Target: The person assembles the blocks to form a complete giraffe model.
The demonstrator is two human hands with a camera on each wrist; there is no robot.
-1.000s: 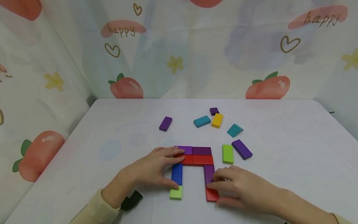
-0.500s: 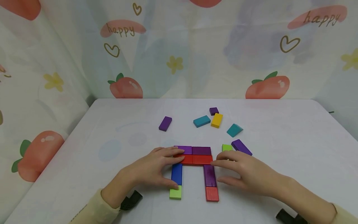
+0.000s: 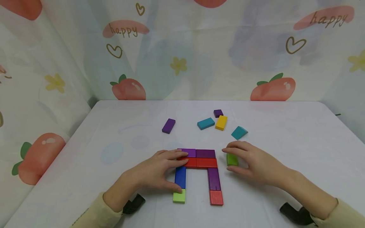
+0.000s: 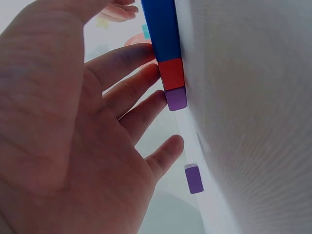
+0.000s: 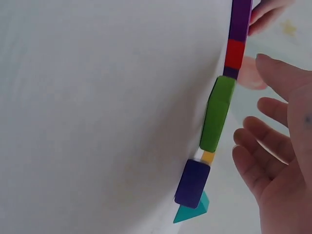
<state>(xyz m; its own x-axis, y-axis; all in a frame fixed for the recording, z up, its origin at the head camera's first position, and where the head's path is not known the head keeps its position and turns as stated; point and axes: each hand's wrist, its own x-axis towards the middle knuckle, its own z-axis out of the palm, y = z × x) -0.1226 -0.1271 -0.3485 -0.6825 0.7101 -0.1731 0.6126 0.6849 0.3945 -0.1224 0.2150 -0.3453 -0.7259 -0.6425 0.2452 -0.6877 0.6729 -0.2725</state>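
Note:
Flat wooden blocks form an arch on the table: purple blocks along the far side, red blocks below them. Its left leg is a blue block and a lime block; its right leg is a purple block and a red block. My left hand rests fingertips on the arch's left side, thumb at the lime block. Fingers spread, my right hand hovers around a green block, apart from it in the right wrist view. A dark purple block, hidden from the head view, lies beside it.
Farther back lie a purple block, a teal block, a yellow block, a small dark purple block and a teal triangular block. A patterned curtain hangs behind the table.
My right hand has left the arch's right leg and moved away and to the right, over the green block. The left hand and the blocks have stayed in place.

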